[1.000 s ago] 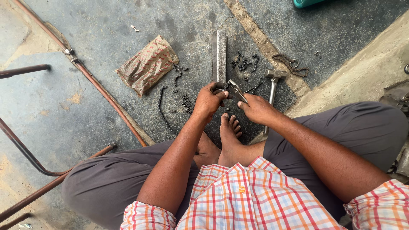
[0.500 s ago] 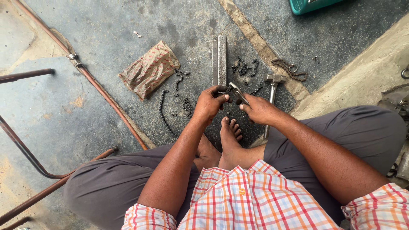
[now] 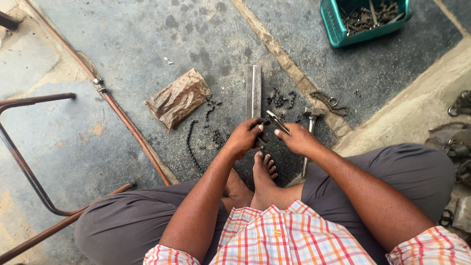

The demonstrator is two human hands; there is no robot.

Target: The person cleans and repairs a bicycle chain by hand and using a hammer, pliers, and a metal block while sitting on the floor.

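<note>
At the centre of the frame, above a bare foot, the person's two hands meet over a dark, oily floor. The left hand is curled with its fingers together around something small and dark, most likely a short piece of black roller chain, though the fist hides it. The right hand is closed on the handles of a pair of steel pliers, whose nose points up and left toward the left hand's fingertips. Whether the pliers' tip actually bites on the piece cannot be told from here.

Just above the hands a flat grey steel bar lies upright in the frame on the floor. To its right sit loose chain links, and a metal-headed hammer lies just beside the right hand, handle running down toward the knee. A longer length of black chain curves down the floor at left of the hands, near a crumpled brown paper bag. A green plastic tray of rusty parts sits at upper right.

The work appears to be at the stage of gripping a link with the pliers. A next move would call for a steady left-hand hold and a firm squeeze.
</note>
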